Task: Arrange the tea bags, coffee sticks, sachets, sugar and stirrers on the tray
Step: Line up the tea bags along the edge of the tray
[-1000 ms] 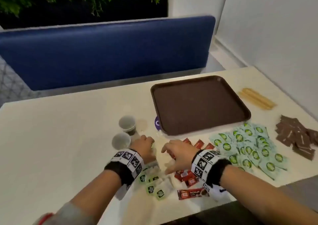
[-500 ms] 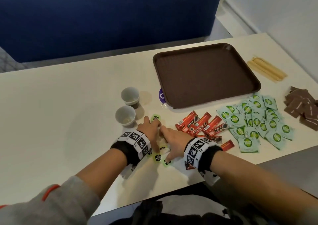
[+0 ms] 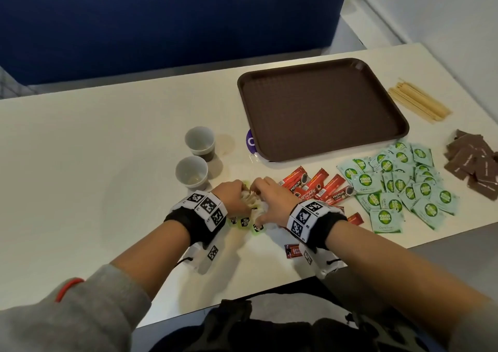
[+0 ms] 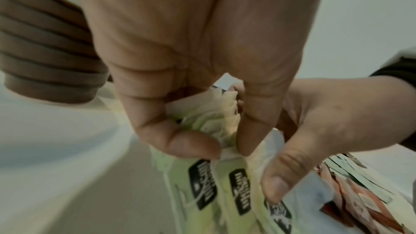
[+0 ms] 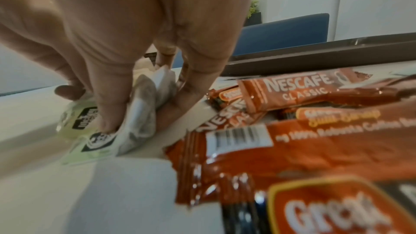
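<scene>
2 hands bunch the tea bags at the near table edge, tray bare.

2 paper cups [image 3: 195, 157] stand leftmost; beside them the left hand [image 3: 233, 199] and right hand [image 3: 270, 203] both curl onto the tea bags [image 3: 252, 205], pinching the soft pouches while green tags trail below. Rightward lie red coffee sticks [image 3: 320, 187], green sachets [image 3: 398, 184], brown sugar packets [image 3: 474, 163]; stirrers [image 3: 419, 102] lie beyond the brown tray [image 3: 323, 106]. Light, limp and easily torn, the bags probably carry best gripped by the gathered pouches, not the strings.

tray [image 3: 323, 109] brown | coffee sticks [image 3: 320, 187] red | sachets [image 3: 398, 187] mint-green
</scene>
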